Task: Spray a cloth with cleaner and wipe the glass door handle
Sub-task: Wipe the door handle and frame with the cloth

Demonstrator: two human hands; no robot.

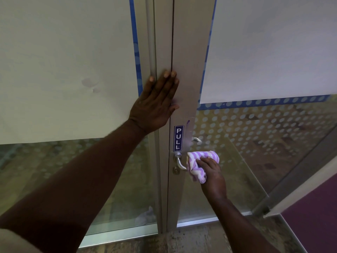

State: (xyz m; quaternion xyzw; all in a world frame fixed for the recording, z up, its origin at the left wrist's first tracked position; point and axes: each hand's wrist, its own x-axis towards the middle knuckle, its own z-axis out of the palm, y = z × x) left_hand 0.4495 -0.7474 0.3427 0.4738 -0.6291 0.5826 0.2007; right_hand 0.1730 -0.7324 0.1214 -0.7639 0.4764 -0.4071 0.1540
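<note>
Forearms entered from six o'clock, nearest the lens. Left hand lay flat with fingers spread, pressed on the door frame near centre, holding nothing. Right hand at five o'clock pinched a bunched purple-striped cloth against the lever's end. Door handle sat below the PULL sign. Judged: cloth soft, light, easily slipping; handle rigid, smooth; best gripped wrapped round the lever.
</note>
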